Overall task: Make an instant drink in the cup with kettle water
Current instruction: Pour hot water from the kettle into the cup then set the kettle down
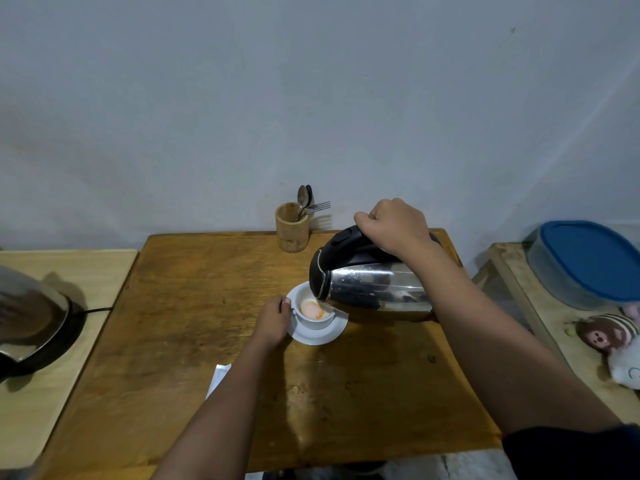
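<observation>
A white cup (313, 320) stands on a white saucer (320, 336) near the middle of the wooden table (207, 306). Orange-pink liquid and powder show inside the cup. My left hand (272, 322) grips the cup's handle on its left side. My right hand (394, 226) holds the black handle of a steel kettle (374, 287), which is tipped to the left with its spout over the cup's rim.
A wooden holder (292, 226) with spoons and a fork stands at the table's back edge. A white sachet (219, 377) lies by my left forearm. Another kettle on its base (31, 323) sits on the left side table. A blue-lidded container (588, 261) and soft toys (609, 332) lie right.
</observation>
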